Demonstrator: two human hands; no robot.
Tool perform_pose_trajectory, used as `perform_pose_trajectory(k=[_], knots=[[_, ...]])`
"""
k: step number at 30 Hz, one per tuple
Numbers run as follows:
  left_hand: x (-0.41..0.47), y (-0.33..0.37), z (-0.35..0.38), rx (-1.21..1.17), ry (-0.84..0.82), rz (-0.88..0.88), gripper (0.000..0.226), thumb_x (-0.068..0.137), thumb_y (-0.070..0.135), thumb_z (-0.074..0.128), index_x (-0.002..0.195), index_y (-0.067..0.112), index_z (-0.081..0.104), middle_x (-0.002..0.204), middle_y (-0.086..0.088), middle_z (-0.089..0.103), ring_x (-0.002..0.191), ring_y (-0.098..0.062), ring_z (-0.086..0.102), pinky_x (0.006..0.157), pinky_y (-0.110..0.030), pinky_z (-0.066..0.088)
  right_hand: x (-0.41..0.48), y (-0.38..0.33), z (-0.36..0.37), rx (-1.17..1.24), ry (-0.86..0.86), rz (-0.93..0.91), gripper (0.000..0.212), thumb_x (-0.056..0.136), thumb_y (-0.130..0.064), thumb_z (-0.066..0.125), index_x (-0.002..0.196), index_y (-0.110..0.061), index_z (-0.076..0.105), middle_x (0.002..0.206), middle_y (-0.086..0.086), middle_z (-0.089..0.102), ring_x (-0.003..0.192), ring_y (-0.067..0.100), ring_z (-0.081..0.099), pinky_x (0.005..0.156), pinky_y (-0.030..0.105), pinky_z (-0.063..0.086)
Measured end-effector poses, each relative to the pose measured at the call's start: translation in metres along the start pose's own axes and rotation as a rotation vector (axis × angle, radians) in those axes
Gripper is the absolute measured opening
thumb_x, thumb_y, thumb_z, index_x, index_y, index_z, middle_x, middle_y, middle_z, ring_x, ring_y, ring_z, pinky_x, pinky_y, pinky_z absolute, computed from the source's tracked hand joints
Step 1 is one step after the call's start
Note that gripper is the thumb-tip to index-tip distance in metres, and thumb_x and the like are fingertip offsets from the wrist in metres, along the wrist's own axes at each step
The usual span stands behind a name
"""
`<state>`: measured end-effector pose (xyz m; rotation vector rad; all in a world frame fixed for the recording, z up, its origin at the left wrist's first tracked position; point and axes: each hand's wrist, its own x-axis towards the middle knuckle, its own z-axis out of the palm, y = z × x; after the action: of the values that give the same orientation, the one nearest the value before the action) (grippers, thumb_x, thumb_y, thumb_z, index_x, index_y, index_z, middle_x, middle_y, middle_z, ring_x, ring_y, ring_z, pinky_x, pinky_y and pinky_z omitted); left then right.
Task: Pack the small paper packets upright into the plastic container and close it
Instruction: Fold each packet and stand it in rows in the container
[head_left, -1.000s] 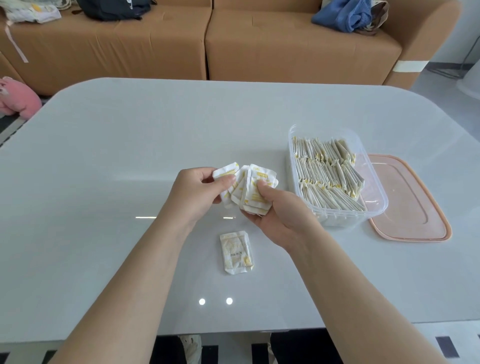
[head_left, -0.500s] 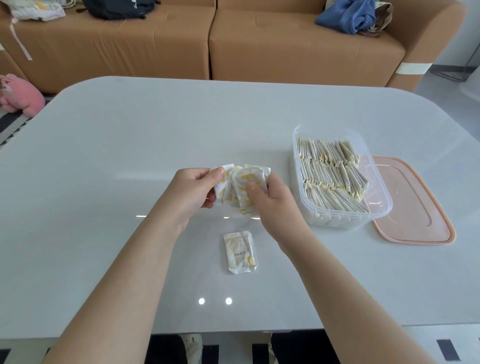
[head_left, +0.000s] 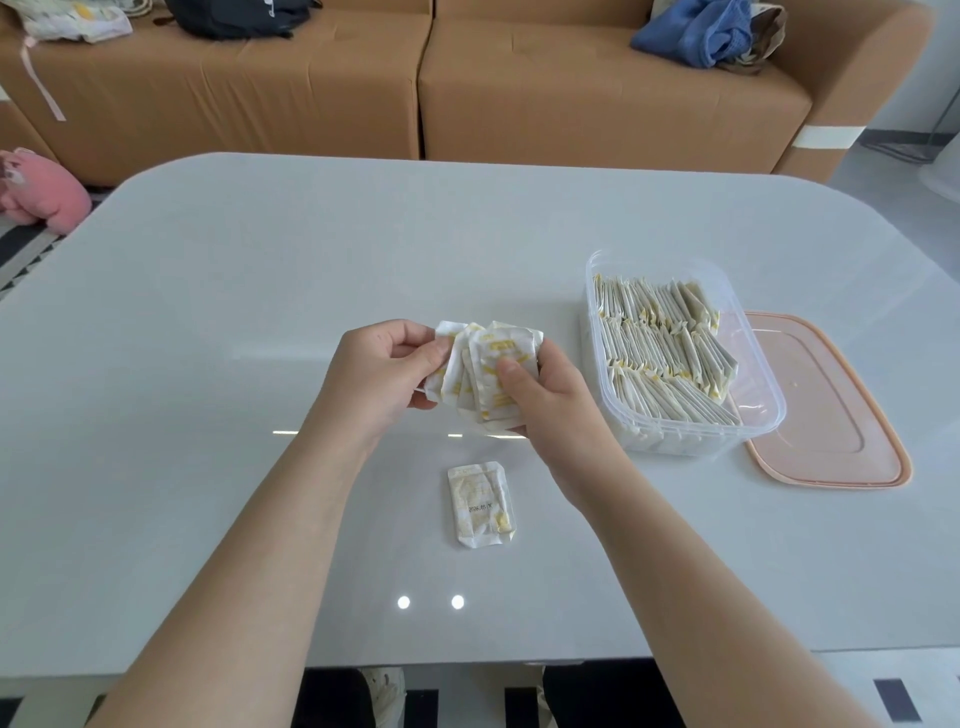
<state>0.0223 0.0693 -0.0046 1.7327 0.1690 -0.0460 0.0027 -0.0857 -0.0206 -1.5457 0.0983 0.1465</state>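
**Light, crinkly packets: best pinched across the flat faces**

Held just above the table (head_left: 260, 312), between both hands: a loose fan of paper packets (head_left: 488, 364), a little to the left of the plastic container (head_left: 753, 395). Fingers of the left hand (head_left: 384, 374) curled round the fan's left edge and pinching it. Fingers of the right hand (head_left: 545, 395) cupped beneath, with the thumb (head_left: 511, 370) pressed on the face of the front packet.

Probably close to weightless, and thin and soft enough to bend or crease. Smooth paper, so likely to slide one past another under an uneven squeeze. Best squared into a neat stack first, then pinched across the flat faces near the middle and lowered edge-down. Only light pressure needed, since a hard squeeze could buckle them.

Counted:
- One container, open, with bare room along its right side.
- Three rows of packets (head_left: 660, 348) inside it, standing on edge and leaning, too many to number.
- One pinkish lid (head_left: 831, 415), flat on the table against or just beside the container's right side.
- One single packet (head_left: 480, 506), flat on the table, nearer the body than the hands.
- In the fan, perhaps four or five edges showing; exact number unclear.
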Motion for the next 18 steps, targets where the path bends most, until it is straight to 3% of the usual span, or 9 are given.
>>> perform_pose_trajectory(k=[4,10,14,18], knots=[[-0.001,0.000,0.002,0.041,0.005,0.040,0.009,0.089,0.018,0.066,0.083,0.013,0.070,0.062,0.008,0.069,0.056,-0.003,0.061,0.052,-0.017,0.051,0.002,0.000,-0.002,0.102,-0.020,0.073,0.023,0.100,-0.017,0.048,0.120,-0.011,0.056,0.119,0.016,0.065,0.111,0.032,0.063,0.096,0.051,0.051],[0.001,-0.007,-0.003,0.270,0.010,0.055,0.016,0.091,0.023,0.060,0.083,0.022,0.073,0.075,0.008,0.071,0.063,-0.003,0.062,0.060,-0.022,0.048,0.003,-0.002,-0.007,0.252,-0.056,0.110,0.026,0.101,-0.015,0.045,0.123,-0.009,0.058,0.113,0.011,0.068,0.099,0.021,0.066,0.081,0.032,0.054],[-0.004,-0.013,-0.001,0.630,-0.189,-0.008,0.002,0.081,0.025,0.069,0.080,0.025,0.071,0.080,0.009,0.068,0.075,-0.009,0.062,0.059,-0.021,0.044,0.005,-0.003,-0.011,0.379,0.001,0.155,0.018,0.100,-0.014,0.046,0.110,-0.012,0.061,0.087,0.000,0.066,0.075,0.012,0.063,0.063,0.025,0.050],[-0.013,-0.017,0.007,0.868,-0.425,-0.005,0.029,0.069,0.040,0.081,0.089,0.025,0.065,0.085,0.009,0.055,0.076,-0.007,0.054,0.064,-0.023,0.043,0.006,-0.003,-0.013,0.482,0.039,0.214,0.015,0.099,-0.015,0.048,0.105,-0.012,0.061,0.085,0.004,0.062,0.074,0.017,0.059,0.065,0.029,0.050]])
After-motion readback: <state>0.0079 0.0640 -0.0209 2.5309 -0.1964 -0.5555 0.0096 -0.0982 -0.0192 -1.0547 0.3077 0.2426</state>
